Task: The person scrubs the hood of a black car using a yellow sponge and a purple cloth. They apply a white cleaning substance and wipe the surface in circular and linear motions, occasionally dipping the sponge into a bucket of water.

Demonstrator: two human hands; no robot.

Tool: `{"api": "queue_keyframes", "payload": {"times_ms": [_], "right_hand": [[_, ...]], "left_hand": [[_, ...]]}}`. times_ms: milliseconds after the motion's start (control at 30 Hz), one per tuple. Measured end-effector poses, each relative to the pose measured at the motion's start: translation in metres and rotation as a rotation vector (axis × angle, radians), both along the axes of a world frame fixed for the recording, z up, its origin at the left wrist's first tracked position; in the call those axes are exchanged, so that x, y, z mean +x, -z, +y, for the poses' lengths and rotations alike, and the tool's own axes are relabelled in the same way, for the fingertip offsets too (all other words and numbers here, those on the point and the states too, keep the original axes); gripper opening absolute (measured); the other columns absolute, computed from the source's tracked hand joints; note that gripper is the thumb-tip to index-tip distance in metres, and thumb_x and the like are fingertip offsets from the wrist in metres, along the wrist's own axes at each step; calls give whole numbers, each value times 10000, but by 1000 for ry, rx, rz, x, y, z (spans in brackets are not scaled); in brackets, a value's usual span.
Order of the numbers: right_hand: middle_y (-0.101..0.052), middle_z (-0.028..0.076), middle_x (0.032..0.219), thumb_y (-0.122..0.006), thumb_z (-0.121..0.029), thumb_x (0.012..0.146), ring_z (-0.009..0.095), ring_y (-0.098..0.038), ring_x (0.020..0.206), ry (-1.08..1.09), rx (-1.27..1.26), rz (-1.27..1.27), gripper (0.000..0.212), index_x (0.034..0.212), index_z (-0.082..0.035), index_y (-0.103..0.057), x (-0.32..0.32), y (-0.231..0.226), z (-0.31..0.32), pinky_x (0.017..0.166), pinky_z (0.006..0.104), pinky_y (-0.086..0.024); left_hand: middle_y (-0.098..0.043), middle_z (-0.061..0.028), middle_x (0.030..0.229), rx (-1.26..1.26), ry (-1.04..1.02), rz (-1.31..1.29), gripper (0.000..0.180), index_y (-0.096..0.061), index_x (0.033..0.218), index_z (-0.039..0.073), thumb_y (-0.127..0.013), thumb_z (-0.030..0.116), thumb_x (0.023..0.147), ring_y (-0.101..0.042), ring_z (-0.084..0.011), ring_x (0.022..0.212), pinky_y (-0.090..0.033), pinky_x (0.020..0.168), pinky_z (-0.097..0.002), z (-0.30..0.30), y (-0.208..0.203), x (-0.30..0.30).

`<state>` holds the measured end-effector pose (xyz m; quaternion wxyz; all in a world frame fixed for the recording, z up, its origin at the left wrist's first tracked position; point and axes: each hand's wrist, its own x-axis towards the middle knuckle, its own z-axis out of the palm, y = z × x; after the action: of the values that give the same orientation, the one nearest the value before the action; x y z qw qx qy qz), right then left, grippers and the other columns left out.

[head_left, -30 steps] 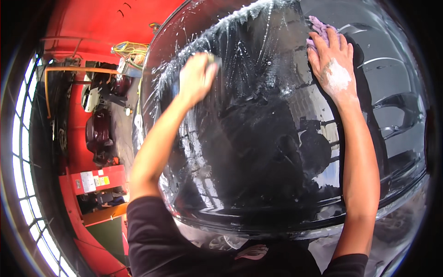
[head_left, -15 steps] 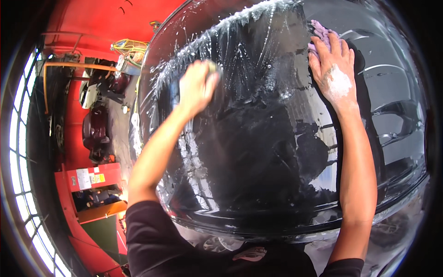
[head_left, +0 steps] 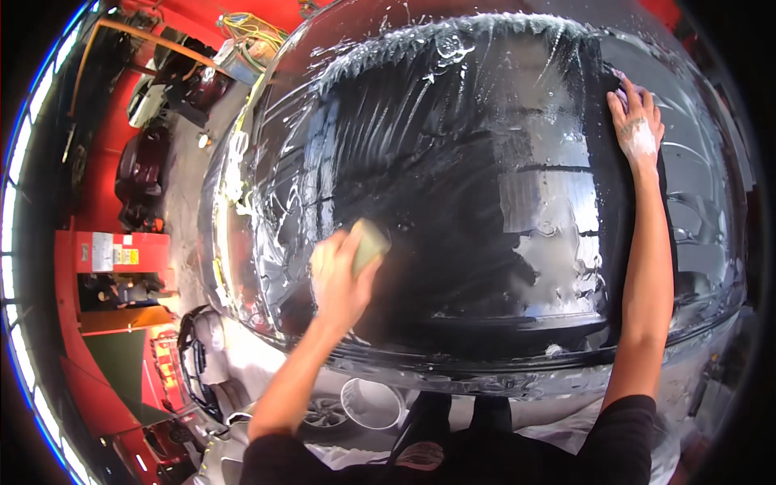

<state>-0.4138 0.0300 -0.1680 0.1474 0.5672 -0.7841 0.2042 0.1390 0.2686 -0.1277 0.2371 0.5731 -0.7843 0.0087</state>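
Note:
A glossy dark car panel (head_left: 436, 202) spreads before me, wet with white suds that run in streaks toward me. My left hand (head_left: 339, 279), slightly blurred, grips a pale green block (head_left: 370, 246) like a sanding block or sponge. The hand is over the left middle of the panel; I cannot tell whether the block touches it. Farther off, my right hand (head_left: 638, 125) lies at the panel's right side, fingers bent over a bunched purple cloth (head_left: 620, 95). White residue coats the back of that hand. My fingers hide most of the cloth.
A thick band of white suds (head_left: 453, 36) runs along the panel's far side. Below its near edge, a white bucket (head_left: 372, 402) stands on the floor by a wheel (head_left: 325, 412). Cables (head_left: 252, 31), a red cabinet (head_left: 121, 291) and other car parts are at left.
My left hand has come nearer to me with the green block, off the far streaks. My right hand stays on the purple cloth. The head view has shifted, showing more floor and the bucket.

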Motion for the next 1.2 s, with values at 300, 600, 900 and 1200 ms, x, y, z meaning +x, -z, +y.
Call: {"api": "queue_keyframes", "payload": {"times_ms": [300, 600, 900, 1200], "right_hand": [[-651, 180, 1334, -570, -414, 1021, 373, -652, 1172, -393, -265, 175, 597, 1463, -14, -609, 230, 9, -24, 971, 587, -505], [-614, 193, 1454, -717, -305, 965, 478, -472, 1472, -1160, 148, -79, 556, 1461, -59, -667, 563, 20, 113, 1277, 682, -297], [-695, 203, 1412, -668, -139, 931, 386, -665, 1320, -856, -152, -483, 458, 1377, -50, -727, 300, -65, 190, 1128, 444, -522], [-503, 255, 1575, -636, -454, 1008, 436, -486, 1446, 158, -14, 69, 594, 1494, -115, -672, 75, 6, 230, 1159, 619, -405]], "left_hand": [[-595, -229, 1426, -159, -182, 200, 567, -586, 1470, 33, -818, 165, 970, -569, -422, 1229, -431, 1034, -550, 125, 56, 26], [-593, -234, 1389, -234, -230, 339, 566, -601, 1441, 6, -826, 193, 958, -559, -446, 1219, -419, 1054, -582, 120, 64, 29], [-595, -206, 1399, -263, -233, 420, 541, -596, 1475, 12, -777, 241, 1020, -559, -410, 1240, -412, 1066, -542, 120, 55, 42], [-595, -194, 1417, -255, -210, 441, 530, -587, 1493, 43, -744, 287, 1051, -560, -406, 1274, -398, 1078, -556, 124, 61, 23]]}}
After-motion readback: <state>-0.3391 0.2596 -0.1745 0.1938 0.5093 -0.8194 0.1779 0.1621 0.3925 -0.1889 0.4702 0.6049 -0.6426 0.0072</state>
